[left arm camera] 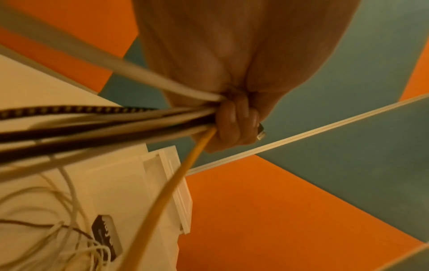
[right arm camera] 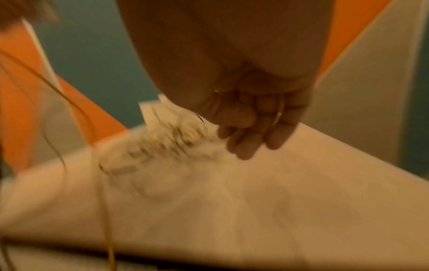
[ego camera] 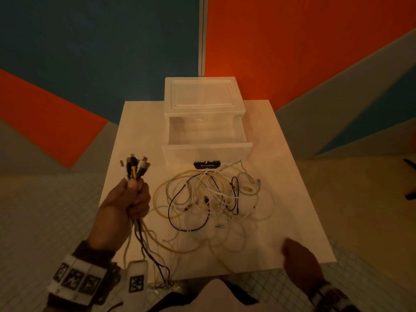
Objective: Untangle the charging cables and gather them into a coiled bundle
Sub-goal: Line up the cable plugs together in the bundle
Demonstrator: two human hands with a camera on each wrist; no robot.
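- Left hand (ego camera: 128, 200) fists the charging cables (ego camera: 209, 199); plug ends (ego camera: 135, 164) fan above the fist, the tangle trails below.
- Right hand (ego camera: 300, 258) seemingly loose-fingered, holding nothing, on the white table (ego camera: 292, 176).

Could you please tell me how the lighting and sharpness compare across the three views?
Head view: dim, warm orange cast, yet the cables and left hand read fairly sharp; wide-angle bending at the edges. Left wrist view: the fist is clear, while the cable strands nearest the lens are soft. Right wrist view: heavy motion blur smears the right hand and the table.
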